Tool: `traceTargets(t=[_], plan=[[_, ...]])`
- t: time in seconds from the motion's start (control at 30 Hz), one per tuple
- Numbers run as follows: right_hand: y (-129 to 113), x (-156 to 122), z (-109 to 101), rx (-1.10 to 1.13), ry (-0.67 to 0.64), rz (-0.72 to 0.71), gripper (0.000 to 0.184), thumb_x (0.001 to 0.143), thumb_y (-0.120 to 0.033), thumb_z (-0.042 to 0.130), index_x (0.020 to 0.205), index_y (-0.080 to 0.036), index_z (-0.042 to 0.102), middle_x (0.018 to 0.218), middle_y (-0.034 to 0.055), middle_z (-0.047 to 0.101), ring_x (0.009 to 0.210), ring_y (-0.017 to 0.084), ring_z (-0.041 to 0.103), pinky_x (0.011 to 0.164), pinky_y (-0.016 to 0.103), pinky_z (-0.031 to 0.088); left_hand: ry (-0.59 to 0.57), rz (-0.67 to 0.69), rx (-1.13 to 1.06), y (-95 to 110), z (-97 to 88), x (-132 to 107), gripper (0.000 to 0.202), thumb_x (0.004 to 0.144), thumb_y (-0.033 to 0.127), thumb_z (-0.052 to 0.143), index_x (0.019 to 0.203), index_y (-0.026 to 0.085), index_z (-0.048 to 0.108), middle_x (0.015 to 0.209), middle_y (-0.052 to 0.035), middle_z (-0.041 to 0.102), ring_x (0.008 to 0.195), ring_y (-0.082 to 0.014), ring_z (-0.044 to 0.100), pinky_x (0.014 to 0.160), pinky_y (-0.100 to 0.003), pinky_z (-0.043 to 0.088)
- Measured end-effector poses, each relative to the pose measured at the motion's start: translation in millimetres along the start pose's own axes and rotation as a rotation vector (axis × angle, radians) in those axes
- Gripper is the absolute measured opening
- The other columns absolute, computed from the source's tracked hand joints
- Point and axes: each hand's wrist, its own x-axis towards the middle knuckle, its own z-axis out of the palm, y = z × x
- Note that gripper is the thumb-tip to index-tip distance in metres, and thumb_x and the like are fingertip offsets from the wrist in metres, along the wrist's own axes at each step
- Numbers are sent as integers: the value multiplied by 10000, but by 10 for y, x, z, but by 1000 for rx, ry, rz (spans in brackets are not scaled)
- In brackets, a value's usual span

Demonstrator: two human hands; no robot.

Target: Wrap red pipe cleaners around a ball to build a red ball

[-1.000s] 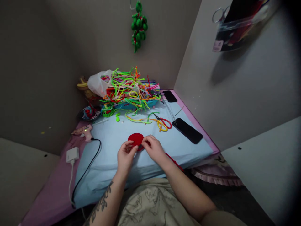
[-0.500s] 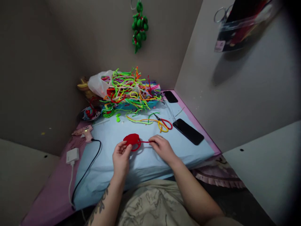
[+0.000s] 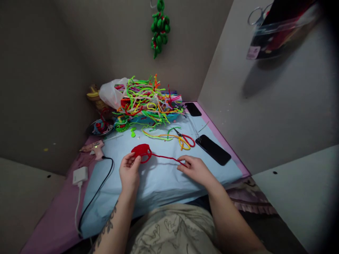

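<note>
Held above the blue cloth is a red pipe-cleaner piece [image 3: 141,150], with a flat, rounded body and an open loop on its lower right. My left hand [image 3: 129,169] pinches its lower left edge between thumb and fingers. From its right side a long red pipe cleaner [image 3: 165,157] runs out to my right hand [image 3: 194,169], whose thumb and fingers are closed on the far end. The strand sags slightly between the two hands. Beyond my right hand lie scissors [image 3: 185,140] with one red and one yellow handle.
A heap of colourful pipe cleaners [image 3: 148,97] fills a blue tray at the back. A pink glue gun [image 3: 97,150] with a black cord lies left, by a white adapter [image 3: 80,175]. Two phones, one a large black phone [image 3: 213,149], rest at right. Walls enclose the table.
My right hand has moved right and slightly down along the red strand, so more of it spans between my hands. My left hand and the red piece have shifted left and a little up.
</note>
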Motion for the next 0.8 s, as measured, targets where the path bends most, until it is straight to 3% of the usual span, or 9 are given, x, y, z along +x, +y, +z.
traceTargets(t=[0.07, 0.17, 0.3, 0.4, 0.5, 0.6, 0.8], plan=[[-8, 11, 6, -17, 20, 34, 183, 773, -353, 581, 829, -207, 677, 501, -49, 472, 497, 123, 449, 505, 228, 318, 6, 3, -12, 21, 30, 22, 359, 607, 264, 779, 909, 164, 613, 708, 29, 579, 644, -82, 567, 646, -202, 451], [-11, 59, 27, 62, 123, 48, 161, 774, -318, 562, 741, -193, 659, 548, -26, 511, 533, 127, 466, 534, 234, 348, -3, 13, -29, 46, 81, 36, 359, 608, 261, 778, 909, 164, 610, 710, 23, 584, 644, -91, 580, 638, -209, 454], [-80, 152, 67, 330, 274, 40, 233, 771, -352, 595, 630, -171, 639, 638, 11, 560, 616, 138, 511, 581, 246, 399, -63, -25, -52, 21, 143, 7, 346, 615, 252, 779, 911, 170, 619, 711, 22, 590, 642, -85, 578, 621, -192, 442], [-190, 215, 149, 639, 233, 86, 317, 756, -393, 635, 539, -163, 613, 587, 4, 552, 600, 129, 529, 589, 250, 426, -99, -97, -96, -23, 191, -62, 335, 605, 243, 787, 892, 171, 629, 687, 33, 584, 610, -65, 548, 598, -170, 423], [-290, 274, 242, 1030, 240, 203, 250, 655, -403, 734, 662, -161, 671, 651, 9, 618, 596, 125, 580, 594, 262, 478, -121, -168, -133, -52, 228, -147, 330, 585, 238, 797, 866, 176, 636, 665, 44, 576, 591, -58, 531, 588, -167, 419], [-328, 333, 276, 1303, 390, 284, 295, 568, -365, 805, 746, -171, 672, 724, 2, 650, 575, 100, 594, 560, 238, 500, -148, -212, -136, -62, 238, -210, 318, 574, 234, 802, 843, 184, 642, 664, 45, 579, 596, -57, 529, 587, -167, 417], [-288, 367, 323, 1402, 413, 331, 291, 546, -310, 827, 709, -160, 639, 638, -24, 618, 531, 77, 577, 515, 195, 499, -188, -223, -116, -91, 226, -253, 306, 564, 248, 799, 823, 199, 644, 650, 49, 573, 583, -62, 518, 574, -176, 417]])
